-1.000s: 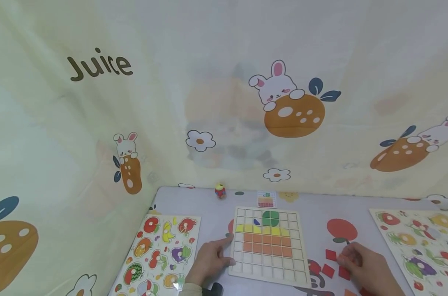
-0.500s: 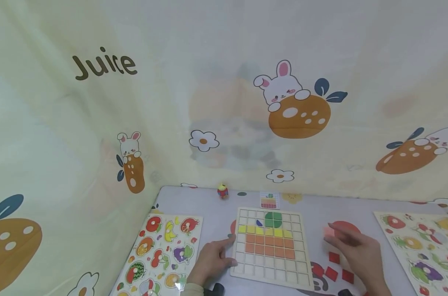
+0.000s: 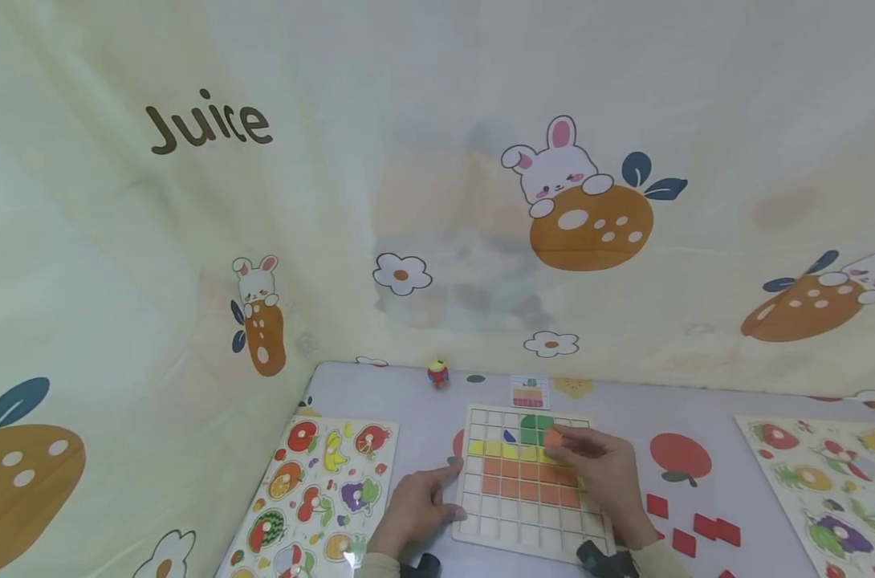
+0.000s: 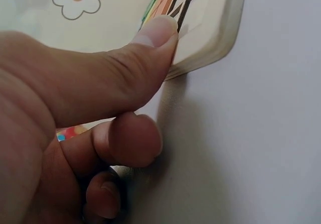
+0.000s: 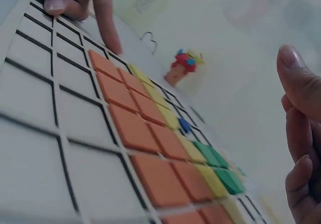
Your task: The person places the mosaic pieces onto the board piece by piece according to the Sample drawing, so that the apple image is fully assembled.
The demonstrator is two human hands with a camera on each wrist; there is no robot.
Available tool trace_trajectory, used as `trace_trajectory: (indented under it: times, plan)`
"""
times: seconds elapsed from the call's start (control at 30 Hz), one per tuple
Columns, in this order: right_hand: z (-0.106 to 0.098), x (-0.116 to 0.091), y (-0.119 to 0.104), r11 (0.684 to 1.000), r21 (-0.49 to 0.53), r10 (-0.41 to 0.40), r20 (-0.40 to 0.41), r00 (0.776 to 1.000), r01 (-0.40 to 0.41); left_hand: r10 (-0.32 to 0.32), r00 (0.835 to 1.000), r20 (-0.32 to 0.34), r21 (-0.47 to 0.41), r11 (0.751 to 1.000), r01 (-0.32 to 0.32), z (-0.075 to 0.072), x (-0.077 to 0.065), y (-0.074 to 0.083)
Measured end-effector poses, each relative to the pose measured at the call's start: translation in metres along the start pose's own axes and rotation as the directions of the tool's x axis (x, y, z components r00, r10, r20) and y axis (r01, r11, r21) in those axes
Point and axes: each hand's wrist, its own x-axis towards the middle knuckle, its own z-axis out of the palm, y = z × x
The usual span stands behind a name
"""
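Note:
A wooden grid board (image 3: 495,528) lies on the table, bearing orange square tiles (image 3: 520,480), yellow tiles (image 3: 492,449), green tiles (image 3: 537,425) and a small blue tile (image 3: 510,436). My left hand (image 3: 414,504) steadies its left edge with a straight index finger and thumb; in the left wrist view the thumb (image 4: 150,48) rests on the corner. Over the board's right part, my right hand (image 3: 604,466) pinches an orange tile (image 3: 552,438) near the green ones. The right wrist view shows that hand's thumb (image 5: 301,78) but hides the pinched tile.
Several loose red tiles (image 3: 705,526) lie right of the board. Fruit puzzle boards stand at the left (image 3: 315,490) and right (image 3: 824,482). Behind the grid are a small pattern card (image 3: 529,392) and a toy figure (image 3: 437,373). A printed curtain (image 3: 437,201) surrounds the table.
My right hand has moved from the loose tiles at the right, up and leftward over the board with a tile in its fingertips. The left hand stays at the board's edge.

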Motion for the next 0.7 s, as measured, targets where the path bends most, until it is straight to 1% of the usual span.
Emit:
trace_trajectory:
  times: [0.1,0.17,0.27,0.4,0.53,0.63,0.7]
  plan:
    - [0.019,0.003,-0.001,0.999,0.010,0.041,0.045,0.998,-0.042,0.006,1.000,0.003,0.002,1.000,-0.006,0.000,0.001,0.000]
    - [0.030,0.004,0.000,0.999,0.003,0.041,0.070,0.997,-0.042,0.011,1.000,0.003,0.006,1.000,-0.011,-0.001,0.001,0.000]
    - [0.044,0.004,0.002,0.999,0.018,0.035,0.106,0.994,-0.037,0.011,1.000,0.005,0.009,1.000,-0.011,-0.001,0.000,0.000]
    - [0.060,0.001,0.002,1.000,0.012,0.008,0.156,0.988,-0.010,0.012,1.000,0.004,0.016,1.000,-0.012,-0.001,0.000,0.001]
    - [0.071,-0.004,-0.003,0.996,-0.077,-0.034,0.221,0.975,0.052,0.008,1.000,0.011,0.018,1.000,-0.008,-0.002,0.000,0.002]
    - [0.077,-0.007,-0.008,0.982,-0.153,-0.069,0.267,0.961,0.113,-0.004,1.000,0.015,0.016,1.000,0.003,-0.003,0.000,0.002]
    - [0.081,-0.009,-0.012,0.972,-0.193,-0.077,0.285,0.955,0.136,-0.010,1.000,0.017,0.013,1.000,0.009,-0.003,0.000,0.002]
